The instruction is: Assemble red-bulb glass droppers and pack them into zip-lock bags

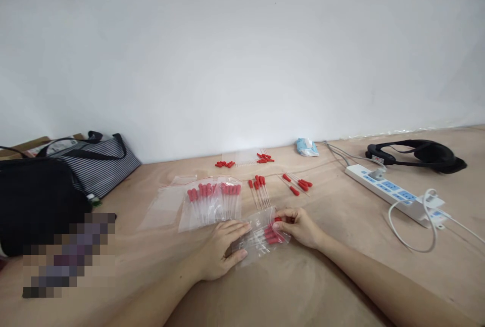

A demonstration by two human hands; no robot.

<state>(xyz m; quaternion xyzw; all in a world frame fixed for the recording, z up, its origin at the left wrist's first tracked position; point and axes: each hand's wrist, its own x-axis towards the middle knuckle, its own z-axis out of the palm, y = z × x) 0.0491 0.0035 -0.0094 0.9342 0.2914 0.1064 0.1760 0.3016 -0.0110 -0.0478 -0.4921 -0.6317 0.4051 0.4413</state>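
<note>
A clear zip bag (253,246) lies in front of me with several glass droppers inside, their red rubber bulbs (273,238) toward its right end. My left hand (223,248) grips the left part of this bag, thumb below and fingers above. At the right end, my right hand (299,227) is closed, thumb and fingers pinching the red bulb of a dropper (278,219). Just beyond, a filled bag of droppers (212,205) lies flat. Loose droppers (258,185) lie behind the bag I hold, and more droppers (301,184) are to their right.
Farther back, near the wall, are more red-bulbed droppers (265,157). Flat clear bags (161,208) lie left. A power strip (390,190) with white cables, a black headset (420,155) and a blue mask (306,147) are right. Bags (102,160) stand at left.
</note>
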